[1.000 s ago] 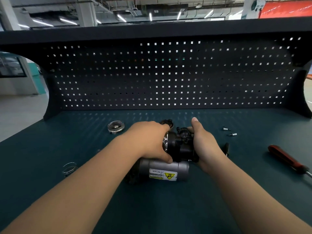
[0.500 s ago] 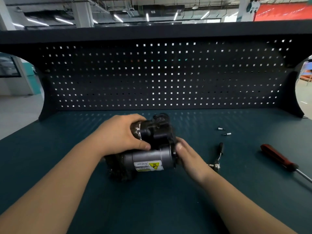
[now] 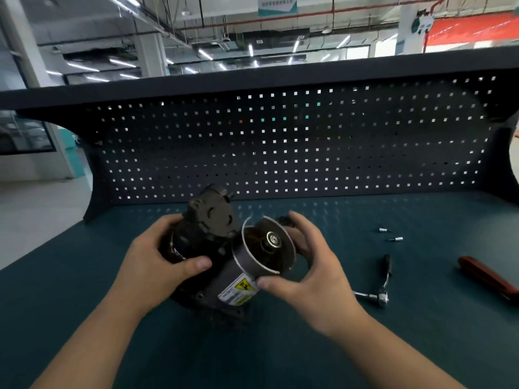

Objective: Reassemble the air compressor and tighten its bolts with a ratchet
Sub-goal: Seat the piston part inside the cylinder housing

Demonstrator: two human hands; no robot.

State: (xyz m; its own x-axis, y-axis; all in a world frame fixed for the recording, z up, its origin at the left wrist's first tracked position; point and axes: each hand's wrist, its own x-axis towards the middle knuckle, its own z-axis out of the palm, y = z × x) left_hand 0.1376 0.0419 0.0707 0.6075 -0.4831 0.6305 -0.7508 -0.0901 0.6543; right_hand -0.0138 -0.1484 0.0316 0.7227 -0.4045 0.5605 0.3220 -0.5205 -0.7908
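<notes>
1. The air compressor (image 3: 224, 254) is in the middle of the dark green tabletop (image 3: 393, 346), in front of the person, who holds it with both hands.
2. The air compressor is tilted. The open round end of its grey can (image 3: 264, 245) points up toward the camera, with a shiny metal bit in the middle of it.
3. The left hand (image 3: 151, 265) grips the black lumpy part (image 3: 207, 220) on the left side of the air compressor, with the thumb pressed on the front.
4. The right hand (image 3: 311, 279) is curled round the grey can. Its thumb sits by the yellow warning label (image 3: 238, 289) and its fingers reach behind the rim.
5. One cannot tell if the bottom of the air compressor touches the tabletop.
6. The ratchet (image 3: 382, 284) lies flat to the right of the air compressor, just past the right hand. No hand touches it.
7. Two small silver pieces (image 3: 389, 234) lie to the right of the air compressor and a bit farther back than the ratchet. They are too small to name.
8. A tool with a red handle (image 3: 486, 276) lies far to the right of the air compressor, past the ratchet.
9. A black board full of little square holes (image 3: 280, 144) stands up behind the air compressor.
</notes>
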